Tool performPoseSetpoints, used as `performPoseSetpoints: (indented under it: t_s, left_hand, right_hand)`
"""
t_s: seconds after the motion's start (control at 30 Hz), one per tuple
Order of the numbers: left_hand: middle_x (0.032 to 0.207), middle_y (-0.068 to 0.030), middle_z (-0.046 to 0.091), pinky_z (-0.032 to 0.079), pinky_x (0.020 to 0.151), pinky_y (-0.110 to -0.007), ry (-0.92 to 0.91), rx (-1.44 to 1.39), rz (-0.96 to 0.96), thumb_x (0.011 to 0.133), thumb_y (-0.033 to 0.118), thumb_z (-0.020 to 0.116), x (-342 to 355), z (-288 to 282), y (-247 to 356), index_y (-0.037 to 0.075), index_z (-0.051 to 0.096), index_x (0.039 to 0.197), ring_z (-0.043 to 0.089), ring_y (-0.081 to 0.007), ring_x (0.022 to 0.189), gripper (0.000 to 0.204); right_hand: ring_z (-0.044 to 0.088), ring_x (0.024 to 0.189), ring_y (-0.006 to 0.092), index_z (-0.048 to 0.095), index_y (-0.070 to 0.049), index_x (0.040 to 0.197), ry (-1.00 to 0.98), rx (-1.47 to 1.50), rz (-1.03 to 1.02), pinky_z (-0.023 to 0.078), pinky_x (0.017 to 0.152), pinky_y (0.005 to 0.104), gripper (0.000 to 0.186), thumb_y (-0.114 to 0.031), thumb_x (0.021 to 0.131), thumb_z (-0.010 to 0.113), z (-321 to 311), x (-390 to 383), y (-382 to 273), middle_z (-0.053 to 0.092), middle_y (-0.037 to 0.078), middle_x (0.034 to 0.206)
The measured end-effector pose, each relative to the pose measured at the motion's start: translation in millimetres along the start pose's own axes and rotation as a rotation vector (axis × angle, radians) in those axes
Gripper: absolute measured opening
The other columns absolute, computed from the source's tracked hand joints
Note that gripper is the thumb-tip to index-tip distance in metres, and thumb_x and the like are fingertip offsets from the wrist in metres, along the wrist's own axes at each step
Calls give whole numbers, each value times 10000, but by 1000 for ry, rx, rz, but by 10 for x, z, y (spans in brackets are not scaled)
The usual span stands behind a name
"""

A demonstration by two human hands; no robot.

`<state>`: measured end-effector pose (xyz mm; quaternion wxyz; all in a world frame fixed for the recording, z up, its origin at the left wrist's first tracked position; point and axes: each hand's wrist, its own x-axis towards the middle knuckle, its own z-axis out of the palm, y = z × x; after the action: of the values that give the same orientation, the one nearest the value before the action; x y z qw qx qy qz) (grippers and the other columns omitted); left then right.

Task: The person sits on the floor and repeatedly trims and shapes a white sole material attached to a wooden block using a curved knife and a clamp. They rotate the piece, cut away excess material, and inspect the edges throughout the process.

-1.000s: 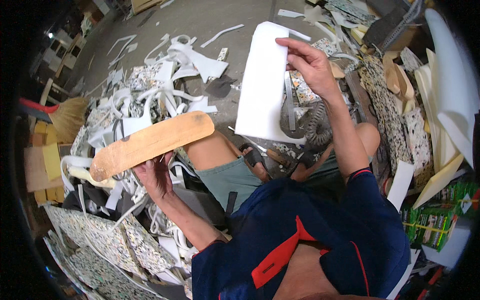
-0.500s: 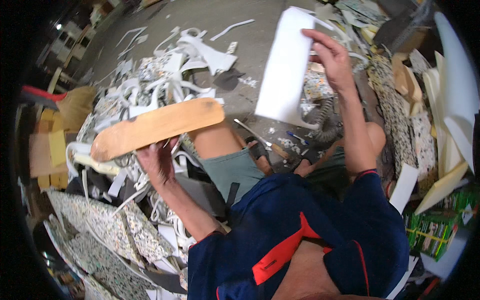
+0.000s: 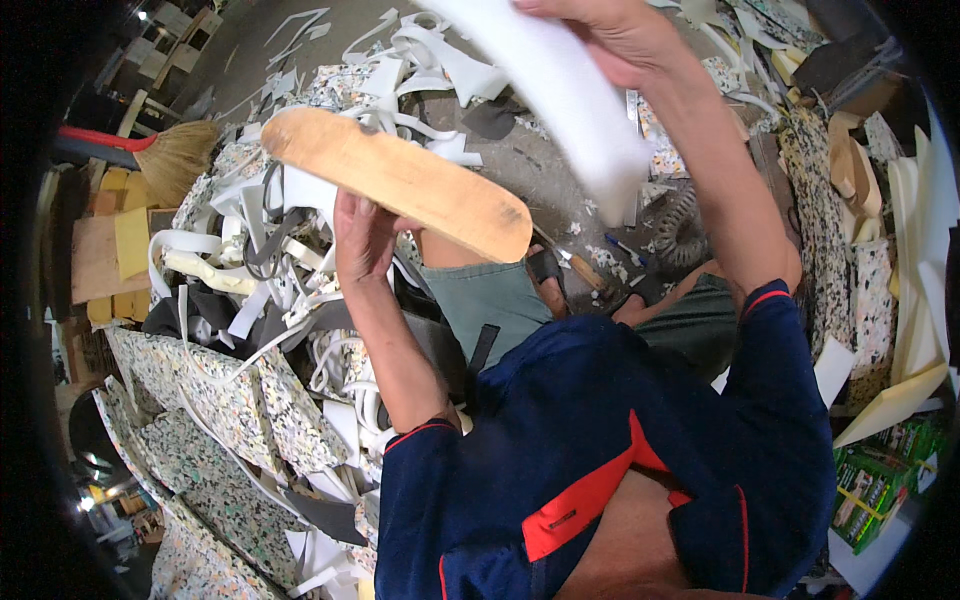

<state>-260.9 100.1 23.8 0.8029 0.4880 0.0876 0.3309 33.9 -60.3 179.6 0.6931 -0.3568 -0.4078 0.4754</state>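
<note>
Wooden board (image 3: 400, 180): held up in front of a heap of white foam scraps (image 3: 458, 76); slopes down toward the right, broad face in view, ends rounded. Marked dark at the upper edge and near the right end.
Left hand (image 3: 366, 240): closed on the board's lower edge, toward its left end — gripped between thumb and fingers, partly hidden behind the wood.
White foam sheet (image 3: 560, 90): held up over the grey floor (image 3: 500, 150), apart from the board; slants down to the right. Blurred at the lower end, cut off above by the picture's edge.
Right hand (image 3: 620, 40): closed on the sheet's right-hand edge with the fingers — partly out of view at the top.
Between the feet: laid on the floor, a wooden-handled tool (image 3: 588, 272) and, just beside it, a blue pen (image 3: 615, 242); to the right, a coiled hose (image 3: 685, 225).
Left side: stacked with speckled foam slabs (image 3: 215, 395); farther off, a red-handled broom (image 3: 180, 160).
Right side: lined with cream foam sheets (image 3: 905, 270); below these, green packages (image 3: 870, 495).
</note>
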Motion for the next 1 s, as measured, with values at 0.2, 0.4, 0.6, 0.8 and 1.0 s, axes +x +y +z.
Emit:
performPoseSetpoints:
  t_s: [0.2, 0.4, 0.6, 0.8, 1.0]
  left_hand:
    - [1289, -154, 592, 665, 668, -429, -100, -29, -59, 891, 265, 745, 127, 153, -51, 21, 375, 1422, 664, -295, 1089, 692]
    - [1235, -183, 631, 667, 656, -406, -176, -40, -59, 928, 254, 696, 183, 135, -146, -3, 409, 1396, 696, -296, 1032, 606]
    - [1273, -175, 606, 666, 676, -349, -192, -44, -77, 944, 333, 672, 307, 152, -232, -6, 389, 1429, 698, -257, 1035, 656]
    - [1294, -207, 587, 667, 715, -413, -203, -91, -70, 966, 284, 641, 366, 149, -278, -32, 372, 1428, 683, -299, 1070, 621]
    - [1302, -221, 576, 666, 725, -424, -212, -108, -74, 974, 258, 631, 364, 154, -304, -43, 368, 1421, 678, -318, 1079, 599]
  right_hand:
    - [697, 909, 176, 595, 71, 1203, -33, 52, -57, 592, 804, 306, 374, -104, 892, 707, 55, 109, 459, 686, 127, 1051]
    - [681, 826, 116, 617, 35, 1221, 18, -134, -133, 575, 731, 252, 424, -208, 894, 738, 246, 168, 638, 699, 79, 975]
    - [682, 785, 124, 653, 28, 1084, -58, 95, -62, 570, 691, 254, 193, -42, 907, 683, 197, 278, 790, 699, 76, 939]
    - [670, 780, 113, 656, 30, 1055, 38, 26, -77, 553, 684, 248, 169, -67, 917, 676, 147, 258, 895, 692, 62, 909]
    - [655, 759, 105, 665, 31, 1063, 25, -29, -45, 537, 663, 243, 188, -78, 911, 679, 146, 251, 913, 692, 57, 901]
